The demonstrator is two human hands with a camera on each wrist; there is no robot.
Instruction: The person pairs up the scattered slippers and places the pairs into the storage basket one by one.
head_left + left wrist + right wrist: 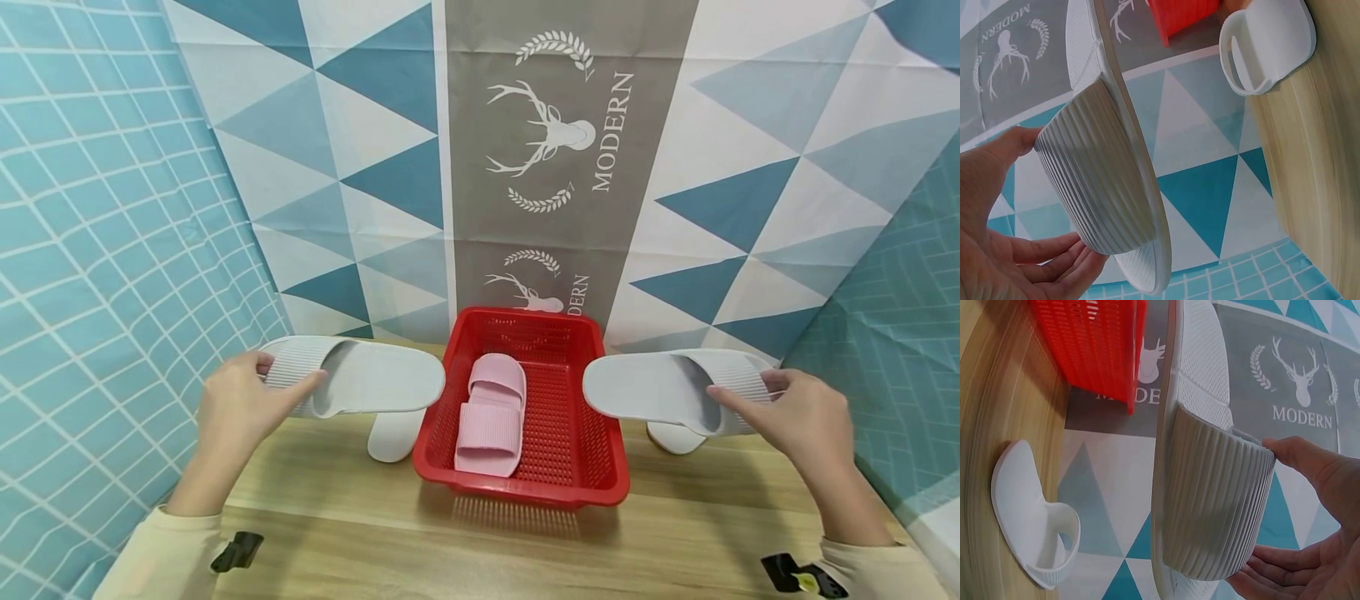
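My left hand point(243, 396) grips a pale grey slipper point(386, 375) by its ribbed strap, the sole reaching over the basket's left rim. On the other side, my right hand point(806, 417) pinches a matching slipper point(637, 385) by the strap, sole end over the right rim. Both slippers are held above the table. In each wrist view, thumb and fingers press opposite edges of the strap. Between them stands a red basket point(517, 490). Pink slippers point(489, 437) lie along its left side, two straps showing; how they overlap is hard to tell.
A smaller white slipper point(392, 437) lies on the wooden table point(480, 558) left of the basket, and another white slipper point(675, 437) lies to its right. Both are partly covered by the held slippers. Patterned sheets point(375, 167) hang behind and at both sides.
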